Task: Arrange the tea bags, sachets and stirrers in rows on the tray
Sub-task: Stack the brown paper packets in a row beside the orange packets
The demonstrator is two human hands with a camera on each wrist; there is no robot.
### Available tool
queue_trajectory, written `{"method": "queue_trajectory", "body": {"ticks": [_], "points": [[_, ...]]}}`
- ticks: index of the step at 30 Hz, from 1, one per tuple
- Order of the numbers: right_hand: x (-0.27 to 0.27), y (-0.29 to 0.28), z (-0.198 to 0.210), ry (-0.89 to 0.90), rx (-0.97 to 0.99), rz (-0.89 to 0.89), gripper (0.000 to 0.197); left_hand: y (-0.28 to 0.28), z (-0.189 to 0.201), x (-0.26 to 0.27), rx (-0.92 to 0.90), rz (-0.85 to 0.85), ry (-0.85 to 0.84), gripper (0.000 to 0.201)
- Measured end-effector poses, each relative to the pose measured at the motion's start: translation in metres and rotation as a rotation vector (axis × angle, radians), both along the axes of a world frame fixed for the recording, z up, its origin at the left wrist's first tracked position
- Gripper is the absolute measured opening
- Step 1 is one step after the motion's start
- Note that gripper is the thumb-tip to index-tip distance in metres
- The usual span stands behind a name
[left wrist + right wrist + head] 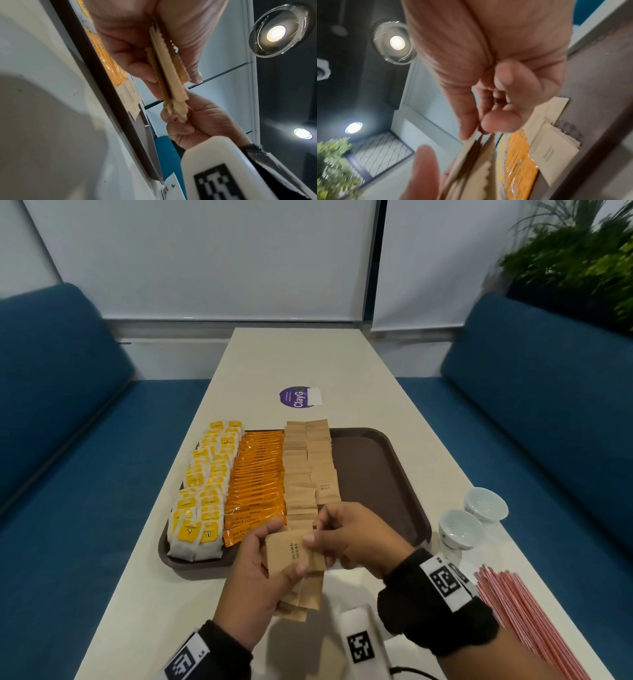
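On the brown tray [376,474], yellow tea bags [202,491] fill the left rows and orange coffee sachets [255,484] the middle row. Brown sugar sachets [308,467] lie in two rows beside them. Over the tray's front edge my left hand [260,570] grips a stack of brown sugar sachets [291,559]. My right hand [325,532] pinches the stack's far end between thumb and fingers. The left wrist view shows the stack [168,70] edge-on, gripped by the left hand [137,40] and pinched by the right hand [197,121]. Red-striped stirrers [524,618] lie on the table at the right.
Two small white cups [460,529] stand right of the tray. A white block with a marker [359,642] sits at the near table edge. A purple sticker [298,397] lies beyond the tray. Blue benches flank the table, and the tray's right third is bare.
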State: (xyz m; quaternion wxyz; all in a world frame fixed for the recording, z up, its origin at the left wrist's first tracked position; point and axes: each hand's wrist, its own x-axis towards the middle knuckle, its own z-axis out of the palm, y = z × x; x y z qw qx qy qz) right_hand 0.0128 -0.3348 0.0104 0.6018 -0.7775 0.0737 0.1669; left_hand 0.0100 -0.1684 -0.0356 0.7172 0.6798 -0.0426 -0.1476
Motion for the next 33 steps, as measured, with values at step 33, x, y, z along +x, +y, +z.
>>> {"method": "queue_trajectory", "body": {"ticks": [33], "points": [[0.116, -0.060, -0.018, 0.436, -0.400, -0.194, 0.022, 0.014, -0.009, 0.019, 0.294, 0.013, 0.030, 0.013]]}}
